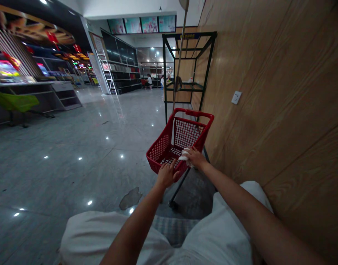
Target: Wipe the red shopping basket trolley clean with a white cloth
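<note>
A red plastic shopping cart [184,136] with a lattice basket stands in front of me, beside the wood-grain wall. My left hand [166,175] is on the basket's near rim, fingers over the edge and thumb on the outside, gripping it loosely. On the basket's right near edge, my right hand [195,158] presses a crumpled white cloth [184,154] against the plastic. Part of the cloth is hidden under the fingers. One dark leg of the cart runs down to a caster [173,204] on the floor.
A dark metal frame rack [189,89] and a long thin pole [180,55] rise behind the cart. The wood-grain wall [268,92] with a socket [236,97] bounds the right. Far left stands a green cart [15,102]. A ladder [108,73] and people [149,81] are farther back.
</note>
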### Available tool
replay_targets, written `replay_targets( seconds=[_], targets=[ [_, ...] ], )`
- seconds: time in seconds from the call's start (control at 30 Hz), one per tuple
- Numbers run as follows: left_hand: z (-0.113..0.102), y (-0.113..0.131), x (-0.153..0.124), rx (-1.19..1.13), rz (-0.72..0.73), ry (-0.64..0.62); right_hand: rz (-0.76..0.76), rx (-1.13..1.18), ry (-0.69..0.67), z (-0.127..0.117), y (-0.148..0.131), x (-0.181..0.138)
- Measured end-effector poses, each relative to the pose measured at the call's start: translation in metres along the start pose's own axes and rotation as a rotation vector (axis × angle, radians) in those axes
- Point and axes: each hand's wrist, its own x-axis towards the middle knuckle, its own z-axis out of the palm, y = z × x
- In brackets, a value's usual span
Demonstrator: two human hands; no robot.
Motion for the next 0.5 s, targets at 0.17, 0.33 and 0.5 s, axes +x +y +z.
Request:
replay_targets(
  seconds=[0.17,0.33,0.5],
  targets=[
    [0.010,-0.007,-0.015,0.026,-0.035,0.109,-0.023,0.073,0.031,0.001,-0.010,0.002],
    [0.014,-0.029,-0.020,0.035,-0.034,0.150,-0.250,0.118,0.064,0.004,-0.076,0.016],
    [0.000,-0.056,-0.024,0.014,0.062,0.043,-0.194,0.028,-0.076,-0.008,-0.062,0.028]
  ],
)
